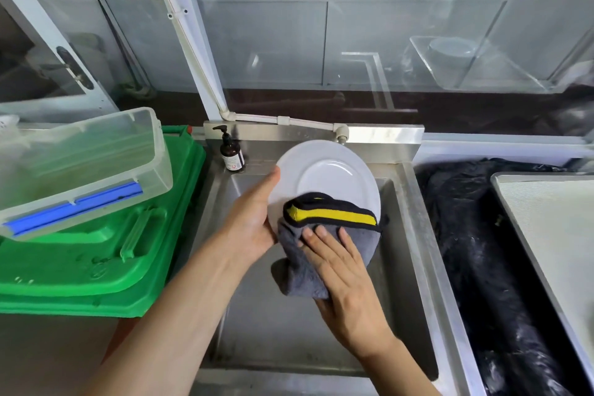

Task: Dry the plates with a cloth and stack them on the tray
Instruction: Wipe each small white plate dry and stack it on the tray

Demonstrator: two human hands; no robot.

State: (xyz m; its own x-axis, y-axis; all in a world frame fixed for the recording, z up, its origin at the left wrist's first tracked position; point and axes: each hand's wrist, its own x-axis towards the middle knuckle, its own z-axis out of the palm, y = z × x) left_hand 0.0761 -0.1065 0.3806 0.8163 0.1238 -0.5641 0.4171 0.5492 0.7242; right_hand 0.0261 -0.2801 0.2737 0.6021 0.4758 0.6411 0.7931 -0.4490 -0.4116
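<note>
A white plate [328, 170] is tilted up over the steel sink [414, 267]. My left hand [254, 219] grips its left rim, thumb on the front edge. A grey cloth with a yellow and black band [334, 215] covers the plate's lower part. My right hand [340, 267] presses flat on the cloth with straight fingers. The metal tray [553, 222] lies at the right edge, partly out of view.
A clear plastic box with a blue clip [83, 170] rests on green crates [96, 251] to the left. A brown pump bottle [232, 154] stands at the sink's back left corner. Black plastic sheeting [475, 251] lies between sink and tray.
</note>
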